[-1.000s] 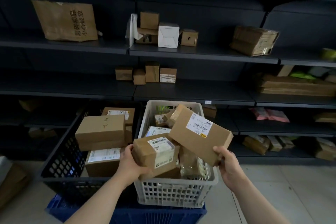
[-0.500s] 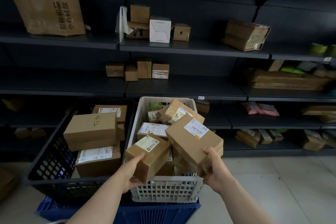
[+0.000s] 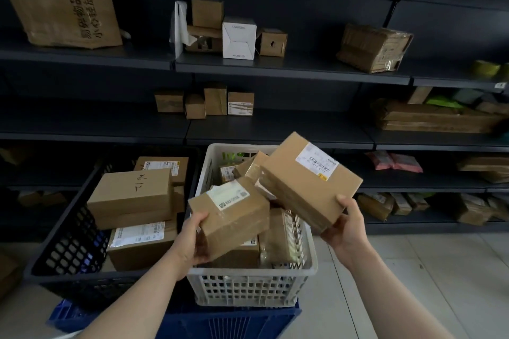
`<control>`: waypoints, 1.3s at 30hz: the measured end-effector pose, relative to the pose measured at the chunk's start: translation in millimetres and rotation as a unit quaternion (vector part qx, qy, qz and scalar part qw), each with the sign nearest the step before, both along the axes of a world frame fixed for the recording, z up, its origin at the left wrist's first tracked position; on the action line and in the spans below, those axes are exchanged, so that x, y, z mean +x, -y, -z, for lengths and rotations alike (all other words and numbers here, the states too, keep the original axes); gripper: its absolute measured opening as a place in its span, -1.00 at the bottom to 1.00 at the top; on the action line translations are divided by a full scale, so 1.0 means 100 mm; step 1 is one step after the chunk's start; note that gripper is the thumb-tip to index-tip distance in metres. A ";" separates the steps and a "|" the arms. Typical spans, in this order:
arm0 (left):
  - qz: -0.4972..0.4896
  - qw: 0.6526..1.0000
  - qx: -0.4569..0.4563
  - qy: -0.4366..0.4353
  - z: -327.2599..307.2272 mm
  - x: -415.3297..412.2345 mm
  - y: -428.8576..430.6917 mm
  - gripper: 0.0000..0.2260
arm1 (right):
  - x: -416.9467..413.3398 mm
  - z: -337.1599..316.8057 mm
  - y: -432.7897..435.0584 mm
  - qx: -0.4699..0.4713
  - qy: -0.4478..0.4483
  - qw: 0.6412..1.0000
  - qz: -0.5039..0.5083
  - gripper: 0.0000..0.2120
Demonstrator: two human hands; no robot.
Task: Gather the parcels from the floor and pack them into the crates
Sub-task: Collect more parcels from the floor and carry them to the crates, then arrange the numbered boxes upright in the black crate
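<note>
White crate (image 3: 248, 274): a slatted plastic bin, heaped to the rim with brown cartons, several of them taped and labelled.
Blue crate (image 3: 234, 322): directly under the white crate; only its front edge shows, and its contents are hidden.
Black crate (image 3: 71, 245): just left of the white crate, side by side with it, and also resting on the blue one.
Black crate contents: a plain carton with handwriting on its lid (image 3: 132, 195) lies on top. A labelled carton (image 3: 140, 245) sits under it, and another labelled carton (image 3: 165, 166) is behind them at the far wall.
Left hand (image 3: 192, 239): grips the small labelled carton (image 3: 234, 217) at its near-left corner, with the fingers curled underneath.
Small labelled carton: held over the near-left part of the white crate, above the pile; whether it touches the pile cannot be told.
Right hand (image 3: 347, 228): holds the flat barcoded carton (image 3: 305, 181) by its near corner, thumb on the top edge and fingers below.
Flat barcoded carton: tilted above the right side of the white crate and reaching out past its right rim.
Shelving (image 3: 275, 135): dark racks behind the white crate, carrying scattered small cartons, a white box (image 3: 238, 40) and a brown paper bag (image 3: 63, 11).
Floor (image 3: 413, 283): pale tiles to the right of the white crate.
</note>
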State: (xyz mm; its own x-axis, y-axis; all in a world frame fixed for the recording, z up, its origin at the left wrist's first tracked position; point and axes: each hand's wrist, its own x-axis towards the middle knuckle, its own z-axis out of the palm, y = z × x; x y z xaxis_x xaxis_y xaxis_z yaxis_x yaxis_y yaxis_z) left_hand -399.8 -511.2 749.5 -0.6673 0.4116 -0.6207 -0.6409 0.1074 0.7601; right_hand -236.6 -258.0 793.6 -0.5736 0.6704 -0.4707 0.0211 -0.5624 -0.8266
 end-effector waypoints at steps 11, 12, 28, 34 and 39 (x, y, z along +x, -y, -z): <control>-0.163 0.984 -0.056 -0.043 -0.14 -0.96 -0.62 -0.04 | -0.97 -0.28 -0.82 0.061 0.100 0.992 0.037 -0.33; -0.162 0.983 -0.071 -0.046 -0.13 -1.03 -0.70 0.04 | -1.09 -0.28 -0.91 0.068 0.115 0.991 0.034 -0.29; -0.173 0.947 -0.262 -0.070 0.23 -1.77 -1.51 0.00 | -2.38 0.42 -1.59 0.038 0.255 0.959 -0.117 0.01; -0.097 0.926 -0.345 -0.117 0.14 -1.81 -1.54 -0.01 | -2.59 1.51 -2.09 0.041 0.295 0.944 -0.144 0.37; -0.045 0.918 -0.372 -0.126 0.06 -1.82 -1.43 -0.04 | -2.27 0.31 -1.40 0.054 0.320 0.942 -0.084 0.19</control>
